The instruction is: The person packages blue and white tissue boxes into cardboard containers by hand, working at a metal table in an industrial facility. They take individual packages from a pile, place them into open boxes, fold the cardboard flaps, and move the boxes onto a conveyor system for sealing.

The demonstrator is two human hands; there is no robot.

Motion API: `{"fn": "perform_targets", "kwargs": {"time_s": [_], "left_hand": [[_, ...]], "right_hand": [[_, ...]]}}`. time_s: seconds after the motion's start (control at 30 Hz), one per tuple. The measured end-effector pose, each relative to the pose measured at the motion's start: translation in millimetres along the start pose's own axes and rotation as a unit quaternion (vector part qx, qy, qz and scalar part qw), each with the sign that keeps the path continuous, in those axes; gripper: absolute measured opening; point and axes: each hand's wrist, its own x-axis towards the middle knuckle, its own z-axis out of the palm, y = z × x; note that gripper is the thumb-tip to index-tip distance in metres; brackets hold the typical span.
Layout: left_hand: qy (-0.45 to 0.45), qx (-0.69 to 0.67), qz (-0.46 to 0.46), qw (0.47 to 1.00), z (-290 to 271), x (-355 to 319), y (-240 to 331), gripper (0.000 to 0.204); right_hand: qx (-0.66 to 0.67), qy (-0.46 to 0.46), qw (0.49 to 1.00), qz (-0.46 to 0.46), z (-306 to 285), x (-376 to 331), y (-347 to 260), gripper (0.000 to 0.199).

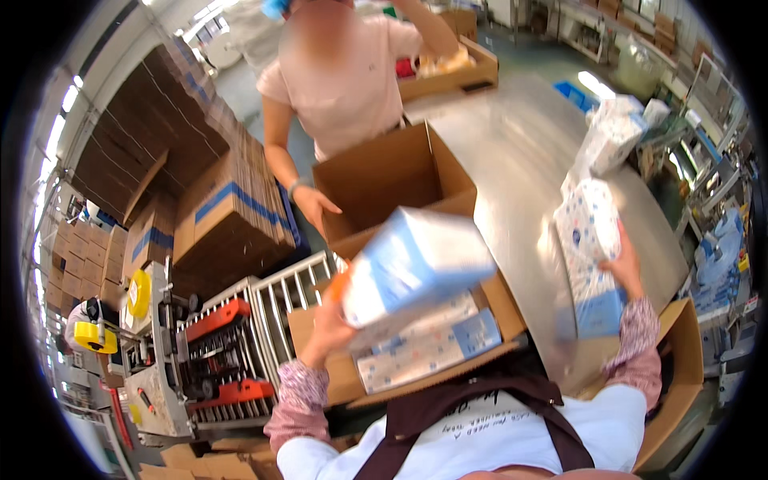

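Note:
My left hand (326, 324) grips a white-and-blue tissue pack (420, 268), blurred by motion and tilted above an open cardboard box (512, 308). Inside that box lie more white-and-blue packs (428, 352). On the metal table to the right, my right hand (626, 260) clasps the right side of another plastic-wrapped tissue pack (590, 240) with a blue end. Beyond the box being filled stands an open, dark-looking carton (388, 180), with a co-worker's hand (316, 206) at its left side.
More wrapped packs (612, 132) sit farther along the metal table (512, 160). A roller conveyor (276, 300) with a red-trimmed taping machine (220, 352) stands to the left, before stacked flat cartons (232, 208). Another open carton (680, 384) is by my right elbow.

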Motion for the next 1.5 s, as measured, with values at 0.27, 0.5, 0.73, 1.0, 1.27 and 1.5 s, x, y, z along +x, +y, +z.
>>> {"fn": "perform_targets", "kwargs": {"time_s": [0.27,0.5,0.73,1.0,1.27,1.5], "left_hand": [[-0.349,0.279,-0.073,0.892,109,-63,-75,0.093],[-0.214,0.345,0.08,0.911,107,-85,-80,0.089],[-0.262,0.258,-0.094,0.925,92,-97,-90,0.07],[-0.216,0.215,-0.092,0.948,32,-121,-67,0.07],[-0.073,0.376,-0.234,0.894,33,-177,-94,0.079],[0.011,0.373,-0.24,0.896,37,-185,-90,0.078]], "right_hand": [[0.281,-0.159,0.919,-0.228,33,-43,-233,0.087],[0.001,-0.348,0.755,-0.556,198,-25,-295,0.076],[-0.085,-0.425,0.713,-0.552,382,-82,-248,0.067],[0.068,-0.363,0.797,-0.478,374,-124,-222,0.051],[-0.106,-0.23,0.865,-0.434,326,-146,-206,0.053],[0.137,-0.141,0.942,-0.272,342,-121,-189,0.029]]}}
